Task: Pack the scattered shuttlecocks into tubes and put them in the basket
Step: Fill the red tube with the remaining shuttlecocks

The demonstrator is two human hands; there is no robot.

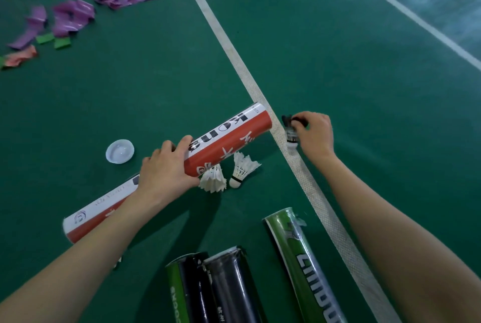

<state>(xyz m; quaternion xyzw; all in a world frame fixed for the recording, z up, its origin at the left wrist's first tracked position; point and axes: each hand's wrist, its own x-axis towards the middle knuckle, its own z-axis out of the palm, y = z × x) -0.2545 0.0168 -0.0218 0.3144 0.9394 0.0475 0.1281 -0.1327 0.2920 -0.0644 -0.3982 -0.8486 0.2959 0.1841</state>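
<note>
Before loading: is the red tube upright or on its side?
On its side: red tube stretches along the floor, left hand gripping it.

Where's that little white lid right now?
In the head view, the white lid lies on the green floor left of centre, a little apart from the red-and-white tube and just left of the left hand gripping it.

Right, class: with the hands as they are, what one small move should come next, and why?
Probably lift the dark shuttlecock off the white line and bring it to the nearest end of the red and white tube. The right hand pinches it, the left hand grips the tube, and a white cap lies loose beside it, so the tube seems ready to load.
</note>
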